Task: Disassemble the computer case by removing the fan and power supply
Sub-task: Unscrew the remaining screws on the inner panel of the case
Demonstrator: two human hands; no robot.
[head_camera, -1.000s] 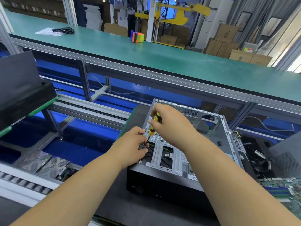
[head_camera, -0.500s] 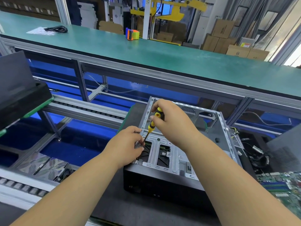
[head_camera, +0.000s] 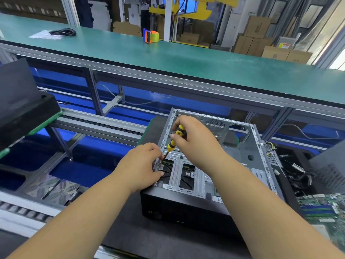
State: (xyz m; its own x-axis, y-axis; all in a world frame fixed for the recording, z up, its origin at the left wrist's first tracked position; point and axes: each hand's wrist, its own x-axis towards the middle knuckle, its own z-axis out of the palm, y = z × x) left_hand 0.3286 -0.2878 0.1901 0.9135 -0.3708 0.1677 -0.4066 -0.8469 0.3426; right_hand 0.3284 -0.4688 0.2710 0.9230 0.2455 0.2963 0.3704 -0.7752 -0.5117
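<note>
An open grey metal computer case (head_camera: 248,152) with a black front panel lies on its side on a dark mat. My right hand (head_camera: 194,139) grips a yellow-and-black screwdriver (head_camera: 174,140), held tilted, its tip down at a screw on the case's front left corner bracket (head_camera: 161,166). My left hand (head_camera: 141,165) holds that corner of the case, fingers curled at the bracket beside the screwdriver tip. Black fan blades (head_camera: 184,181) show through the frame openings below the hands.
A green circuit board (head_camera: 321,206) lies at the right, with loose cables (head_camera: 298,174) and a black panel behind it. A black foam block (head_camera: 22,113) sits left on a roller conveyor. Behind runs a green bench with a tape dispenser (head_camera: 150,36) and a black cord (head_camera: 62,32).
The view has shifted slightly. My right hand has tilted the screwdriver a little while its tip stays at the same corner screw. My left hand keeps its hold.
</note>
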